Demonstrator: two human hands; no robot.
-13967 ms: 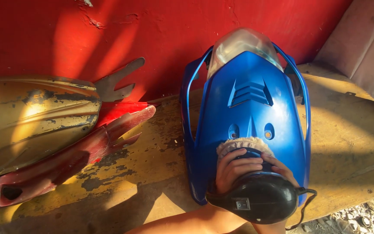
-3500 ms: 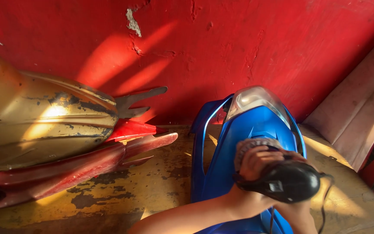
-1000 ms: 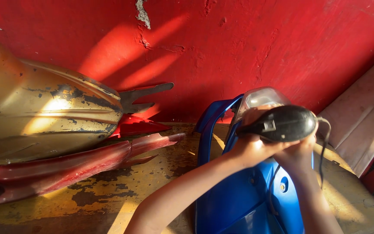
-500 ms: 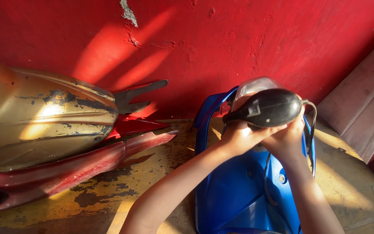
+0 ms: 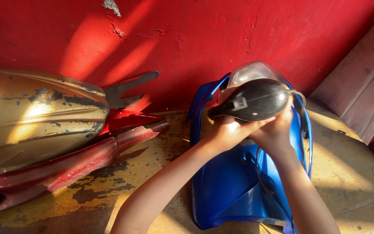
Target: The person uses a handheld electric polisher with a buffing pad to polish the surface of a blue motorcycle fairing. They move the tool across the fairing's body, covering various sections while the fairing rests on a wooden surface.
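Both hands up on the polisher: left hand cups it from below, right hand grips its rear. Polisher sits over blue fairing, near its clear lens. Gold panel well left of fairing.

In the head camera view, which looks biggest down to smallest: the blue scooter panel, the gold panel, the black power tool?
1. gold panel, partly cut off
2. blue scooter panel, close behind it
3. black power tool, held nearer the camera
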